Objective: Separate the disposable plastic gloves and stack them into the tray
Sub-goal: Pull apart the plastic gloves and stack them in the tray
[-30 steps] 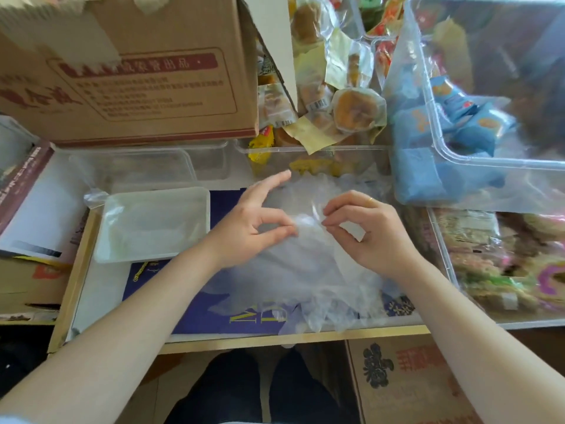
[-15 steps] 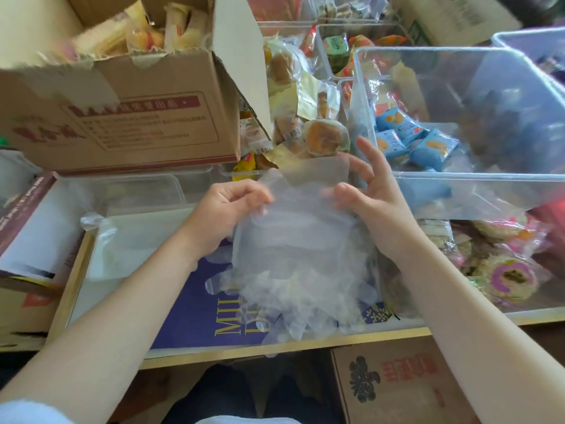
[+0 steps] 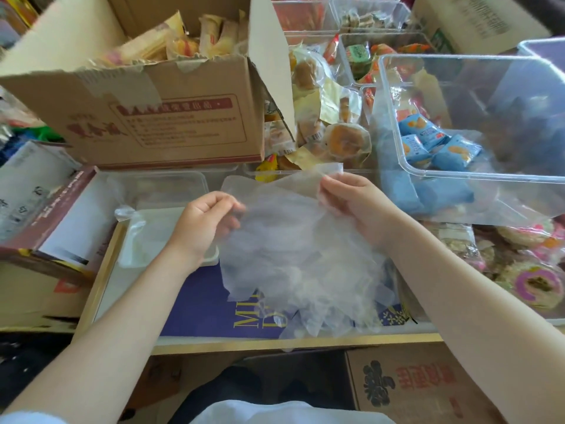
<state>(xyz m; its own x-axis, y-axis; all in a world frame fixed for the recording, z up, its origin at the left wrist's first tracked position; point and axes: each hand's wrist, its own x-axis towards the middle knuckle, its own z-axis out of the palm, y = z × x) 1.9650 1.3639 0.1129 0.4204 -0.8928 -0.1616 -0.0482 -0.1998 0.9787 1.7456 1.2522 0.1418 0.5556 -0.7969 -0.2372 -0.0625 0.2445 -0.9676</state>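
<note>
Holding a bunch of gloves (image 3: 293,240) aloft over the purple mat, left hand (image 3: 204,221) and right hand (image 3: 351,203) apart, each pinched on the cuff edge; cuffs toward 12 o'clock, fingers dangling toward 6; tray (image 3: 146,237) at 9 o'clock, just beside left hand, so nearer; number of layers unclear through film; tray's right end hidden behind left wrist.

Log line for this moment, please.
phase: separating | left hand: pinching gloves | right hand: pinching cuff | tray: left of gloves
</note>
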